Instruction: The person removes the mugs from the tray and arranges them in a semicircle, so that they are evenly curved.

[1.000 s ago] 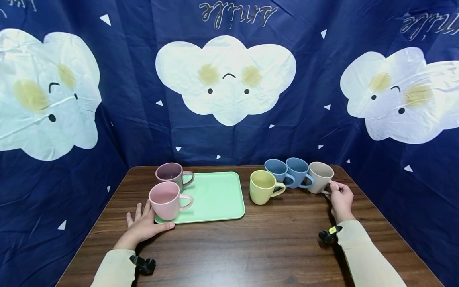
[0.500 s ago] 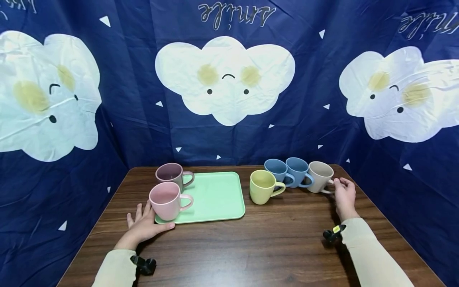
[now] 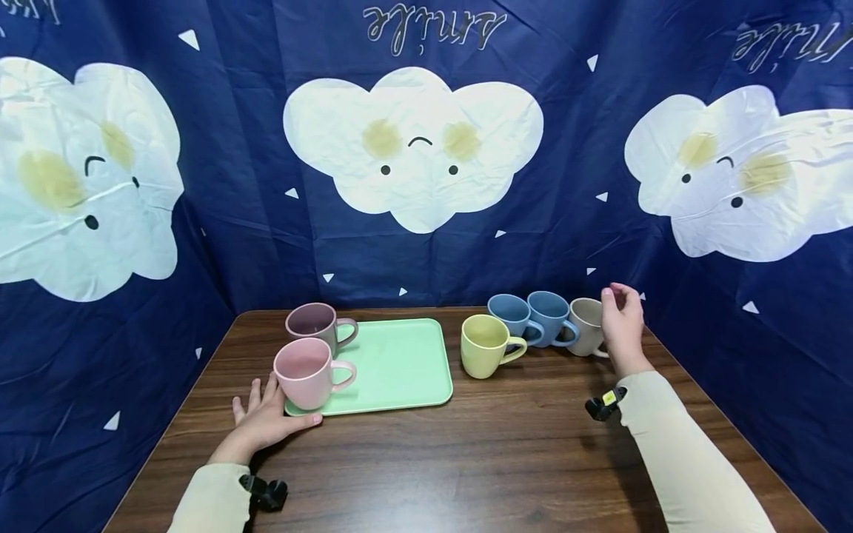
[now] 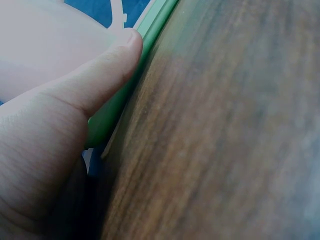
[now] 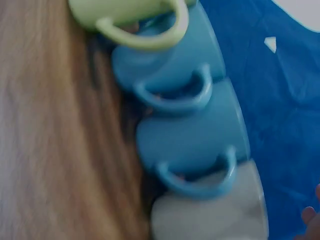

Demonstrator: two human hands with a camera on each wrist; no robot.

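My left hand [image 3: 265, 423] lies at the near left corner of the green tray [image 3: 403, 363], fingers spread beside the pink mug [image 3: 303, 379]. In the left wrist view its thumb [image 4: 107, 70] runs straight along the tray's edge [image 4: 107, 117]. Behind the pink mug, a purple mug [image 3: 312, 324] stands at the tray's back left. My right hand [image 3: 623, 329] is raised in front of the beige mug [image 3: 583, 333], hiding its right side. Its fingers are loosely bent and hold nothing. Only its fingertips [image 5: 311, 216] enter the right wrist view, at the lower right.
Left of the beige mug stand two blue mugs [image 3: 548, 320] in a close row, with a yellow-green mug [image 3: 481, 352] in front of the left one. Handles point right. A navy cloth [image 3: 413, 270] printed with clouds hangs behind the brown wooden table [image 3: 426, 459].
My right hand has left the beige mug's handle and risen, moving slightly left, up in front of the mug's rim. The left hand and the mugs stay where they were.
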